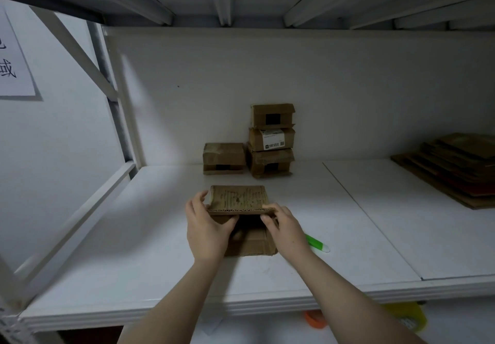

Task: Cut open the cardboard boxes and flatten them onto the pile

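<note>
Cardboard box (250, 242) sits on the white shelf (128, 252) right in front of me, its top flap (238, 199) lifted. My left hand (206, 227) and right hand (288, 229) each pinch that flap's near edge, thumbs on top, fingers curled beneath. A green cutter (318, 245) lies just beside my right wrist. Farther back I see a stack of three boxes (271, 140) against the wall, a single box (223, 158) just left of it, and the flattened pile (455, 168) far right.

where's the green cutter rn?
Head view: green cutter lies on the white shelf, just right of the right hand gripping the box, partly hidden behind that hand.
</note>
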